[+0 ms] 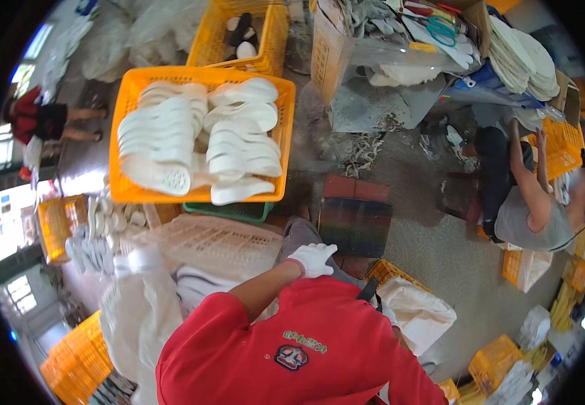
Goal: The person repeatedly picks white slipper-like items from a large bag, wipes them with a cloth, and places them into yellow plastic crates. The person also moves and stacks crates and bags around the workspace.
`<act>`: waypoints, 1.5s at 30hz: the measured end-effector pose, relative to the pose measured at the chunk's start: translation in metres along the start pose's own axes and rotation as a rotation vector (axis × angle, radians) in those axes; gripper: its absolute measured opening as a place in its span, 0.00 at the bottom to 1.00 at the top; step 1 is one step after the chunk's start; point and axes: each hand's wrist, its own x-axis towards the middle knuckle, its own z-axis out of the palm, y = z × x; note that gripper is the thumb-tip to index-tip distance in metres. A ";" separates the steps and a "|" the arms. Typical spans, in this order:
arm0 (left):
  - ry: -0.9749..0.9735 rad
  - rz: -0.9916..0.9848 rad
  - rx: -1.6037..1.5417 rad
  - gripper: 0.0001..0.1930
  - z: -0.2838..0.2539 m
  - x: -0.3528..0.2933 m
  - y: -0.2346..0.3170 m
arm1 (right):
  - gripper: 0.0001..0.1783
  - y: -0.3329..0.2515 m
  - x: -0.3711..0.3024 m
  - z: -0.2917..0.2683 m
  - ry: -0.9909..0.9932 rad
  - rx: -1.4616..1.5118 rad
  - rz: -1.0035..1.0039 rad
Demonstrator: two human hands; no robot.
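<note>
My left hand [313,260], in a white glove, lies over my lap near the grey trouser leg [299,233]. Its fingers are stretched out, and nothing shows in it. Only a bit of white glove shows of my right hand [390,314], beside a white sack [417,312]; its fingers are hidden. Ahead to the left, a yellow plastic crate [125,81] holds stacked white shoe soles [161,131], one with small holes near its end. Neither hand touches them. Just ahead of my left hand stands a low bench with a dark striped top [354,226].
Another yellow crate [275,40] stands behind the soles. A carton [326,50] with scissors [441,30] and scraps is at the far right. A seated co-worker [536,216] is on the right; another person [36,121] stands far left. Plastic bags [137,317] lie at my left.
</note>
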 end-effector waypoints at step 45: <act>0.207 -0.005 0.513 0.23 -0.130 0.343 -0.050 | 0.57 0.215 0.312 0.072 0.479 1.024 0.663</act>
